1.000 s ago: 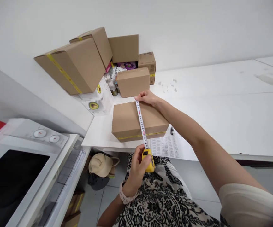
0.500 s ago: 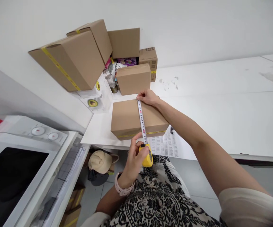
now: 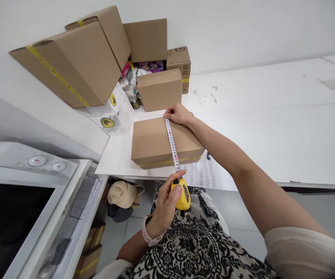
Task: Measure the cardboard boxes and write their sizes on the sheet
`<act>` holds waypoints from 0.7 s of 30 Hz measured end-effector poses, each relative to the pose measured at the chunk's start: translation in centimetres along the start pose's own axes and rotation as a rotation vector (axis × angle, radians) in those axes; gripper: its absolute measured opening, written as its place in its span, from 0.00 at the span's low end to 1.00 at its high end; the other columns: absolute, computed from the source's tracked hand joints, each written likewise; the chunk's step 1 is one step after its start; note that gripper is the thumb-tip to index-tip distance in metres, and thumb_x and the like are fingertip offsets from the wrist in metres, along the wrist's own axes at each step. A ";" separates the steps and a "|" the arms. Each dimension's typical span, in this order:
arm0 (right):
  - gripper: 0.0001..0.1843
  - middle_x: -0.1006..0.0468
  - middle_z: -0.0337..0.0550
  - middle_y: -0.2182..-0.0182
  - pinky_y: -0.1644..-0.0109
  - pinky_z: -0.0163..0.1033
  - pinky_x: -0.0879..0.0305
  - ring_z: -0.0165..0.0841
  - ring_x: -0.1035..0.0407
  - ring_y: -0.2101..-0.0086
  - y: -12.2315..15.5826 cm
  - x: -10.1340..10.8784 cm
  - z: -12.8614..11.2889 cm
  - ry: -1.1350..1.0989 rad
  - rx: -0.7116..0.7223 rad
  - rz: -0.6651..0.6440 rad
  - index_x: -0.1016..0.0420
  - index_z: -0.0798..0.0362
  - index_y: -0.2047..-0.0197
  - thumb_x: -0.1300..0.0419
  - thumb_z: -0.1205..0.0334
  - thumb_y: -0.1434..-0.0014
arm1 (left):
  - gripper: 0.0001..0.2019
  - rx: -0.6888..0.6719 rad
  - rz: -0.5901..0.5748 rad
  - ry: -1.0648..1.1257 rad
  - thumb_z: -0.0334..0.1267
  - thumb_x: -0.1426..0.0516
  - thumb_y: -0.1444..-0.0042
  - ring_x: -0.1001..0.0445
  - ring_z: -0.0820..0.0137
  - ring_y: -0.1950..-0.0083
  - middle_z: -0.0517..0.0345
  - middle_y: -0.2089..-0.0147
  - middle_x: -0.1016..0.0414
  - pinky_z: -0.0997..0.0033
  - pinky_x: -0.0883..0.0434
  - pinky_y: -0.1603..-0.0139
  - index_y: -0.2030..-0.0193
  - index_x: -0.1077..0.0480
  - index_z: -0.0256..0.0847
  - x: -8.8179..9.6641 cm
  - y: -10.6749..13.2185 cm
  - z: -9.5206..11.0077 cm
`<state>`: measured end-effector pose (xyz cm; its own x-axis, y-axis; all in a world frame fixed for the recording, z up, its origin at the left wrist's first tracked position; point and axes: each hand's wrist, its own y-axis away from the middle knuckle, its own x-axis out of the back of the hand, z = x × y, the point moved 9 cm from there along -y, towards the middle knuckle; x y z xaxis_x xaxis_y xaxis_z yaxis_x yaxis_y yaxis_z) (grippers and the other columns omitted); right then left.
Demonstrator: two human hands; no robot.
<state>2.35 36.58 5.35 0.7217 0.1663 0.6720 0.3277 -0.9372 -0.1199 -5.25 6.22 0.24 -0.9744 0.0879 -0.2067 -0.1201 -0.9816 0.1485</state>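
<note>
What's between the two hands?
Head view: the tape measure's white blade, stretched over the taped cardboard box from the right hand to the yellow case in the left hand.

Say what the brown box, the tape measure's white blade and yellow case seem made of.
Box: cardboard, matte brown, with crisp folded edges. White blade: probably coated metal, satin, straight even past the box. Yellow case: likely smooth molded plastic, by its rounded shape.

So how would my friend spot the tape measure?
On the white table, find the brown box nearest the front edge. A numbered strip runs across it to the left hand. That hand holds the tape measure, chunky and yellow where the box is brown.
</note>
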 end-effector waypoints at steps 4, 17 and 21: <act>0.08 0.17 0.45 0.61 0.59 0.38 0.36 0.36 0.27 0.61 0.1 0.0 -0.2 0.016 -0.006 -0.008 0.19 0.54 0.61 0.38 0.60 0.39 | 0.23 -0.022 0.008 -0.011 0.54 0.43 0.35 0.29 0.67 0.60 0.52 0.50 0.22 0.70 0.28 0.60 0.39 0.26 0.46 0.1 -0.1 0.1; 0.08 0.17 0.46 0.62 0.58 0.39 0.36 0.37 0.27 0.62 0.4 0.1 -0.3 0.022 0.003 0.000 0.20 0.54 0.63 0.38 0.60 0.39 | 0.23 -0.019 0.060 -0.033 0.54 0.43 0.35 0.25 0.62 0.52 0.50 0.38 0.24 0.67 0.27 0.57 0.40 0.24 0.47 1.4 0.2 0.1; 0.07 0.18 0.46 0.62 0.56 0.40 0.35 0.37 0.27 0.61 0.3 0.0 -0.3 0.007 0.019 -0.006 0.20 0.54 0.63 0.38 0.59 0.39 | 0.23 0.000 0.074 -0.030 0.54 0.42 0.37 0.24 0.63 0.55 0.49 0.40 0.23 0.67 0.27 0.59 0.40 0.24 0.46 1.3 0.3 0.2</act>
<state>2.30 36.21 5.54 0.7155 0.1698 0.6776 0.3433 -0.9303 -0.1294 -6.61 6.10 0.16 -0.9860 0.0204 -0.1657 -0.0476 -0.9856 0.1621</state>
